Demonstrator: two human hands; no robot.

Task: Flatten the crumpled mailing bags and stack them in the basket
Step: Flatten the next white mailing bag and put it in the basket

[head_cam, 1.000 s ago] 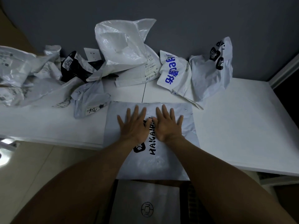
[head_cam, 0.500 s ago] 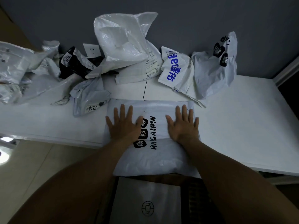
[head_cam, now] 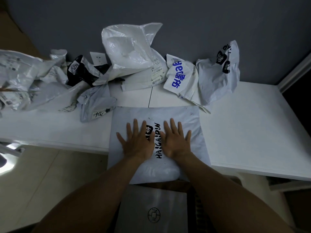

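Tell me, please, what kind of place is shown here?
Probably a plain room at home or a small workroom: a white table against a grey wall, crumpled mailing bags heaped on it, and a pale floor below.

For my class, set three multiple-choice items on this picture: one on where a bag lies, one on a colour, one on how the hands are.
1. The blue-printed bag lies:
A. on the floor
B. at the back of the table, by the wall
C. at the table's front edge

2. The HAICAIPIN bag has lettering that is:
A. black
B. red
C. green

3. The left hand and right hand are:
A. fists
B. pinching a corner
C. flat on the HAICAIPIN bag, fingers spread

Answers:
1 B, it sits far from the front edge, near the wall.
2 A, dark letters show on pale plastic.
3 C, both palms lie down with straight fingers.
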